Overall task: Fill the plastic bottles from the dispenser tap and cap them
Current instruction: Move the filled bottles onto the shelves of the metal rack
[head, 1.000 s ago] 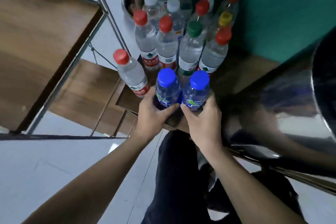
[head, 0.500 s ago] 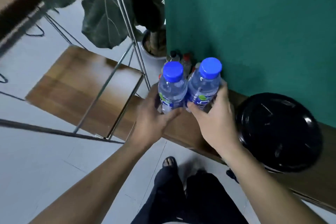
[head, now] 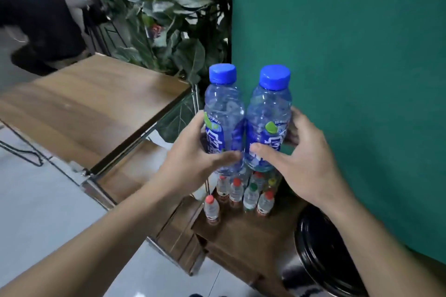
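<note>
Two clear plastic bottles with blue caps and blue labels are held upright, side by side and touching, in front of the green wall. My left hand [head: 193, 152] grips the left bottle [head: 223, 113] around its lower half. My right hand [head: 306, 159] grips the right bottle [head: 269, 113] the same way. Both bottles look see-through; I cannot tell how much liquid they hold. Far below them, several capped bottles [head: 243, 196] with red, green and yellow caps stand grouped on a low wooden shelf [head: 231, 229].
A round black dispenser lid [head: 323, 255] sits on the shelf at lower right. A wooden table [head: 91, 108] on a metal frame stands to the left, with a leafy plant [head: 173, 38] behind it. A green wall [head: 350, 55] fills the right. Another person's dark clothing [head: 38, 19] shows top left.
Both hands have lifted the two blue-capped bottles well up from the shelf, and the view has risen with them. The other bottles now lie far below.
</note>
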`<action>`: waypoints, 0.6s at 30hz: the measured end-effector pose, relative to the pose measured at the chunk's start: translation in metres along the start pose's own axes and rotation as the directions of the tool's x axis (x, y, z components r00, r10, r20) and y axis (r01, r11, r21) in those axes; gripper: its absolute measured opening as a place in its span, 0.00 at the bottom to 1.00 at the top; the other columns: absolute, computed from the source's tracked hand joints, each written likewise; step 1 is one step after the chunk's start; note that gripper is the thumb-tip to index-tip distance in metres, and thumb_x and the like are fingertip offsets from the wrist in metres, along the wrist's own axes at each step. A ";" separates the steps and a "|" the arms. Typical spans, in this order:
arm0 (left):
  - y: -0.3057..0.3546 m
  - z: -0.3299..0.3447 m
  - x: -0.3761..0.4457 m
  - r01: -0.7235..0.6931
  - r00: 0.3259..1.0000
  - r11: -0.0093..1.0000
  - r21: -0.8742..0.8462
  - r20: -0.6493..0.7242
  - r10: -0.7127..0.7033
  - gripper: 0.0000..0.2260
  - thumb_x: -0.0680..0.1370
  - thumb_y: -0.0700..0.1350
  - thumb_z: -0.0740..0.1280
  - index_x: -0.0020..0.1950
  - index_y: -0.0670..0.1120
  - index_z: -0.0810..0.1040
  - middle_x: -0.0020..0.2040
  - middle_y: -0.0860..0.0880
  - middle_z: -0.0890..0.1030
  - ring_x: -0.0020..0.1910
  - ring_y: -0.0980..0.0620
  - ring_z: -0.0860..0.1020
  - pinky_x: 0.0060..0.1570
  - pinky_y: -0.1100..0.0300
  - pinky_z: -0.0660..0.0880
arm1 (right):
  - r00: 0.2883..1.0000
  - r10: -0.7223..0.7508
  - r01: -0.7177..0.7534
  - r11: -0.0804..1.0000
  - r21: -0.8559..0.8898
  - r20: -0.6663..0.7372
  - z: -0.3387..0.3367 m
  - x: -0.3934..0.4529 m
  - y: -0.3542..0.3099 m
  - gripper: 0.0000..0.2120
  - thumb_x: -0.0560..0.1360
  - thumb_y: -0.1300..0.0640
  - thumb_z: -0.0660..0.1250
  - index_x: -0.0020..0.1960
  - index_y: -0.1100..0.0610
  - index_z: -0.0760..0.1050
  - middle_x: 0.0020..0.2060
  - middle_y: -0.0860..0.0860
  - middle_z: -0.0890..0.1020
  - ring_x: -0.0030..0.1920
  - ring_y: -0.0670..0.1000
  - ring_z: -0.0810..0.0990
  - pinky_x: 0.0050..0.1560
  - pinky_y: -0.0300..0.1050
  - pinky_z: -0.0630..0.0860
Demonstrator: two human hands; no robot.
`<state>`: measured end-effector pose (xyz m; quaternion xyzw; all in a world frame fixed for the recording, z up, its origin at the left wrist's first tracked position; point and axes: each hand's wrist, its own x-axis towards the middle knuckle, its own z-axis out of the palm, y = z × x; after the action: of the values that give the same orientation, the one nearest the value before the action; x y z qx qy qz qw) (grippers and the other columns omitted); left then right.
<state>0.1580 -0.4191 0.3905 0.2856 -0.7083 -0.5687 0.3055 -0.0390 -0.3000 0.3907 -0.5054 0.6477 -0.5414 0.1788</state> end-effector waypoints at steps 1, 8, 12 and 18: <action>0.013 -0.008 -0.001 0.002 1.000 1.000 0.000 0.015 -0.002 0.30 0.75 0.32 0.82 0.72 0.51 0.77 0.59 0.49 0.90 0.59 0.48 0.89 0.61 0.45 0.86 | 0.999 -0.022 0.022 1.000 0.006 0.031 -0.004 0.004 -0.013 0.31 0.74 0.57 0.85 0.74 0.48 0.77 0.61 0.39 0.88 0.62 0.45 0.87 0.69 0.53 0.82; 0.082 -0.077 -0.001 -0.064 0.998 0.998 0.019 0.015 0.064 0.33 0.74 0.28 0.80 0.74 0.48 0.77 0.62 0.47 0.89 0.61 0.45 0.88 0.60 0.51 0.86 | 0.974 -0.184 0.177 0.982 0.064 0.134 0.006 0.037 -0.099 0.24 0.74 0.61 0.83 0.66 0.48 0.80 0.57 0.42 0.90 0.57 0.47 0.90 0.62 0.45 0.85; 0.094 -0.135 0.003 -0.113 0.994 0.992 0.046 0.018 0.112 0.31 0.74 0.29 0.81 0.73 0.49 0.78 0.61 0.47 0.89 0.62 0.46 0.88 0.61 0.52 0.85 | 0.962 -0.225 0.215 0.973 0.081 0.154 0.044 0.058 -0.130 0.23 0.76 0.58 0.82 0.68 0.50 0.80 0.58 0.43 0.90 0.58 0.48 0.90 0.60 0.49 0.85; 0.071 -0.249 0.030 -0.130 0.991 0.988 0.084 0.048 0.126 0.30 0.74 0.29 0.81 0.72 0.48 0.79 0.61 0.44 0.89 0.59 0.49 0.88 0.55 0.57 0.84 | 0.980 -0.148 0.151 0.989 -0.008 0.136 0.146 0.097 -0.158 0.19 0.77 0.53 0.82 0.65 0.50 0.80 0.54 0.43 0.90 0.54 0.46 0.90 0.59 0.53 0.87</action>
<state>0.3234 -0.5853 0.5046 0.2406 -0.7556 -0.5224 0.3135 0.1064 -0.4434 0.5092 -0.5898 0.5993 -0.5118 0.1763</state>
